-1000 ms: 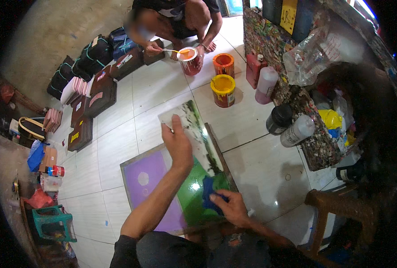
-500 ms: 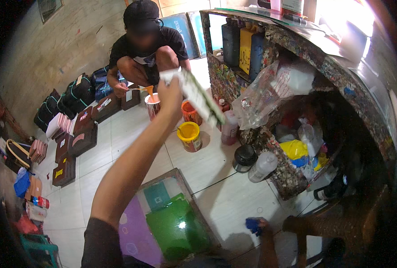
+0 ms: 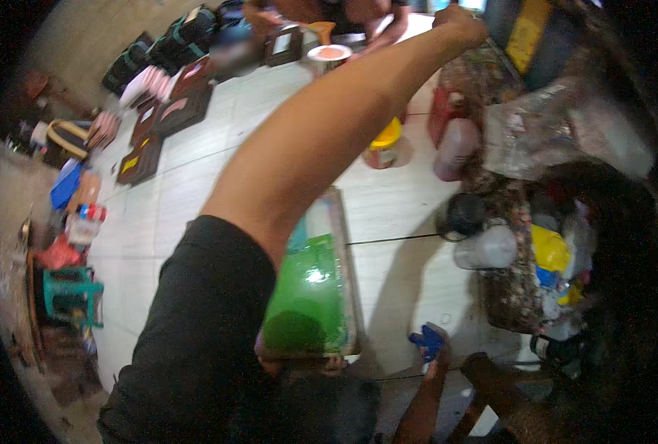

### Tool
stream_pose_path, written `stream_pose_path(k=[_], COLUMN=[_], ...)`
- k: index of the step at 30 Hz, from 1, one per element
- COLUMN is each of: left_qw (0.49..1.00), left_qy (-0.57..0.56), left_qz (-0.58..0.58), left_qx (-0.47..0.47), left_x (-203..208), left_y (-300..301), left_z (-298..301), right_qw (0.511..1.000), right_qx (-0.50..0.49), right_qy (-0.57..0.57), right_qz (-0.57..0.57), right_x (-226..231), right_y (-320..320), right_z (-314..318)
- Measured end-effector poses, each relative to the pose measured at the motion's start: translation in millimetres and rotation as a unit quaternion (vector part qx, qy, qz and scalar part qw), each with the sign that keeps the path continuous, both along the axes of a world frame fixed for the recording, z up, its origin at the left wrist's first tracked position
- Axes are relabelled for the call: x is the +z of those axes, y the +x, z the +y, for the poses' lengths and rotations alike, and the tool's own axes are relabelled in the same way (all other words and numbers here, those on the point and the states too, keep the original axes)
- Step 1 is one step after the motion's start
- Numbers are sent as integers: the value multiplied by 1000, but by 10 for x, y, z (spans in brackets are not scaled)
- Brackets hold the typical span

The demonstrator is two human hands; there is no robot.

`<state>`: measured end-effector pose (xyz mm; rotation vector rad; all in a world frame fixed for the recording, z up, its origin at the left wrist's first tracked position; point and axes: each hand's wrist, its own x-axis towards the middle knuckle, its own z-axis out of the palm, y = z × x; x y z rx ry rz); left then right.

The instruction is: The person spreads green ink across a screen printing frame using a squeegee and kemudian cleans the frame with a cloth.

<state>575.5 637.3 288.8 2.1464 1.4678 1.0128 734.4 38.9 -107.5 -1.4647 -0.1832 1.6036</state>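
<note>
My left arm stretches across the view to the upper right. My left hand [image 3: 458,29] is by the paint-stained cabinet at the top edge, its fingers curled; what they hold, if anything, is hidden. Low on the right, my right hand [image 3: 441,356] grips a crumpled blue cloth [image 3: 428,341] just above the tiled floor. Between my arms lies a flat framed panel [image 3: 351,325] with a shiny green surface [image 3: 307,296], partly covered by my left arm. A yellow paint can [image 3: 383,152] shows behind my left forearm.
A clear bottle [image 3: 486,248], black jar [image 3: 464,214] and pinkish bottle [image 3: 458,148] stand by the cabinet on the right. Another person's hand [image 3: 388,29] is near a white-rimmed can [image 3: 329,55]. Brown cases [image 3: 185,109] line the left; a green stool [image 3: 72,296] stands nearer.
My left hand has swung up and right toward the cabinet; the white-and-green flat thing it held is no longer visible. My right hand keeps the blue cloth. The view has shifted.
</note>
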Motion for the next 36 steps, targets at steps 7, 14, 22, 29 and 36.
stream_pose_path(k=[7, 14, 22, 29, 36], left_qw=[985, 884, 814, 823, 803], left_qy=[59, -238, -314, -273, -322], left_qz=[161, 160, -28, 0, -29], left_qx=[-5, 369, 489, 498, 502], left_x=[-844, -2280, -3541, -3561, -3546], left_y=[-3103, -5700, -5829, -5714, -5708], left_z=[-2210, -5481, -7139, -7078, -7078], right_qw=[990, 941, 602, 373, 375], right_qx=[100, 334, 472, 472, 574], right_qy=[103, 39, 392, 483, 391], right_qz=[3, -34, -512, -636, -614], right_x=[267, 1132, 1113, 813, 896], right_y=[-89, -731, -2475, -2420, -2065], right_z=[197, 1254, 2730, 2304, 1456])
